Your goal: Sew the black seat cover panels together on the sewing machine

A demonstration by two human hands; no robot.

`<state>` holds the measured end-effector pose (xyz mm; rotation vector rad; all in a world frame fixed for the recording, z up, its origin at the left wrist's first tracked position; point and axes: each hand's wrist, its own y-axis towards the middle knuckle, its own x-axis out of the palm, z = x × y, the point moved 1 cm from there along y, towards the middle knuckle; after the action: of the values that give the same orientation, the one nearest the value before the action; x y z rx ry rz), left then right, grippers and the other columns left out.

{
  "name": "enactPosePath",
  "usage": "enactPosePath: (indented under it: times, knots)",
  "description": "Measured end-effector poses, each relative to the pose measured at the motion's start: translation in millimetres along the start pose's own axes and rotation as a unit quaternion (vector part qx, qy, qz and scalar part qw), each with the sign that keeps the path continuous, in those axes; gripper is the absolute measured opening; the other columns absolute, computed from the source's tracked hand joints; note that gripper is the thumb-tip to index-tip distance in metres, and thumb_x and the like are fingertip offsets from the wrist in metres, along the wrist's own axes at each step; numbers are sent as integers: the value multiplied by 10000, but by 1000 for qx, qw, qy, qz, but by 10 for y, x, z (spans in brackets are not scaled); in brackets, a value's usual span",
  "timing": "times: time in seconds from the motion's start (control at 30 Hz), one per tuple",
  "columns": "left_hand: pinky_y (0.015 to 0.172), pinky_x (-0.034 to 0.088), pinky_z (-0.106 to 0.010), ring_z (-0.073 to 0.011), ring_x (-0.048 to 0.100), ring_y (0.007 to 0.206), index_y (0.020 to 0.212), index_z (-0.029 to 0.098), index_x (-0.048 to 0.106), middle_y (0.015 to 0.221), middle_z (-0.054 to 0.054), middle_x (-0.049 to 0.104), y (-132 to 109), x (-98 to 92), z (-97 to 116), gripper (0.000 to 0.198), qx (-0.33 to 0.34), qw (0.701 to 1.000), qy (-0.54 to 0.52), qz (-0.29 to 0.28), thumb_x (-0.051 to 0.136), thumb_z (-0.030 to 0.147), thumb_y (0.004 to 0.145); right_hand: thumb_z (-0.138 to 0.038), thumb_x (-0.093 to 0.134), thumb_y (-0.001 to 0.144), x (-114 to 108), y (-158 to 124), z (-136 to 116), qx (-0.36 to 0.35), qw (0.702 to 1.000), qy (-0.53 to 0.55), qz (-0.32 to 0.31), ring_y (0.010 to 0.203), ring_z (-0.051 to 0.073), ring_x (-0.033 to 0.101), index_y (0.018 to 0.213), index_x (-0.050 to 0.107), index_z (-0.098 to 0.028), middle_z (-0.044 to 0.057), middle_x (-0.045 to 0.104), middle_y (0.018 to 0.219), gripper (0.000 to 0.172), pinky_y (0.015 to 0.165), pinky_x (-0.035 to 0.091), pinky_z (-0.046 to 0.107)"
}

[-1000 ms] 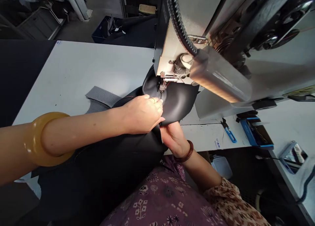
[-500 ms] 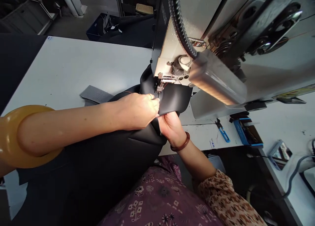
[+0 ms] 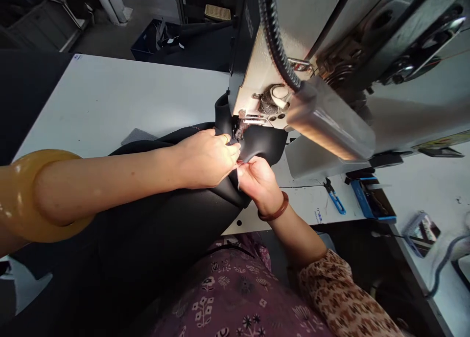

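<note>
A large piece of smooth black fabric (image 3: 172,219) runs from the lower left up under the presser foot (image 3: 239,130) of a sewing machine (image 3: 253,82). My left hand (image 3: 205,158) lies over the fabric just in front of the foot, its fingers bent and pinching the edge. Close beside it, my right hand (image 3: 259,180) is closed on the same edge from the near side, palm partly up, thumb and fingers together. The two sets of fingertips nearly meet. A reddish thread line shows near them. Part of the fabric is hidden under my left forearm.
On the white table (image 3: 110,97) lies a grey fabric piece (image 3: 137,136). To the right are blue thread snips (image 3: 335,197) and a blue box (image 3: 372,200). The machine's lamp (image 3: 330,121) hangs low over the right side. A dark bin (image 3: 152,40) stands behind the table.
My right hand has moved up a little and its fingers have drawn in on the fabric edge. The left hand has shifted slightly, and the fabric near the foot has new folds.
</note>
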<state>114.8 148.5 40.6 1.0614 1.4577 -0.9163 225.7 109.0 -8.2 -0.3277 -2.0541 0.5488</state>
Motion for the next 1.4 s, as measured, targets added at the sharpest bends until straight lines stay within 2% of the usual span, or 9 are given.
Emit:
enactPosePath:
  times: [0.17,0.23,0.27,0.33,0.43,0.47,0.53,0.97,1.4]
  knots:
    - [928,408,-505,-329,496,1181,1145,156,625,1289,-141,560,-118,-22,138,392,13,996,84,-28,312,280,944,-68,464,732,-314,-355,85,-68,988,-126,-50,991,138,613,799,614,-198,36,666,912,209,1016,469,295]
    - [962,365,-596,-390,441,1241,1212,151,591,1322,-192,518,-161,-8,261,434,-42,996,80,-27,366,400,938,-141,558,773,-486,-538,82,-208,923,-312,-82,992,163,613,886,635,-218,26,669,975,157,974,490,362]
    - [962,347,-635,-422,412,1263,1251,156,569,1349,-213,487,-167,8,329,476,-71,994,70,-33,405,458,921,-166,585,785,-558,-598,51,-314,849,-418,-83,981,170,615,907,638,-233,20,673,967,149,949,492,382]
    - [949,318,-695,-482,355,1292,1305,168,531,1411,-242,409,-151,50,451,558,-121,991,43,-46,470,527,882,-183,606,797,-649,-618,-57,-522,612,-591,-64,1017,192,604,932,638,-243,26,681,963,152,930,471,403]
    - [958,298,-714,-526,279,1319,1224,121,600,1450,-270,337,-111,118,524,578,-156,986,10,-49,499,558,859,-164,562,824,-670,-402,-247,-646,274,-711,-37,1133,225,566,1027,612,-224,46,671,1099,217,938,422,416]
    - [968,297,-707,-528,265,1326,1153,105,643,1452,-273,332,-109,135,510,563,-153,987,2,-45,491,562,860,-146,531,841,-659,-307,-302,-651,208,-729,-35,1114,218,582,1014,608,-213,36,679,1094,200,914,421,403]
    - [982,314,-681,-508,272,1333,1012,97,699,1442,-268,350,-126,155,444,539,-124,991,-13,-37,459,560,875,-102,491,860,-634,-158,-380,-663,143,-733,-40,1006,187,635,922,606,-199,-6,712,983,162,828,431,357]
    - [933,489,-485,-317,585,1070,1023,182,707,1226,-146,560,-14,163,-31,544,-100,994,-42,-10,427,616,853,-83,455,825,-575,88,-572,-655,262,-704,-86,957,193,659,830,675,-189,19,724,910,244,783,523,319]
    - [802,525,-384,-257,627,911,1059,228,689,1223,-89,560,47,78,-140,557,-120,989,-71,-49,426,665,835,-158,366,880,-619,293,-639,-625,317,-709,-74,965,176,649,874,682,-202,26,716,962,320,888,535,344]
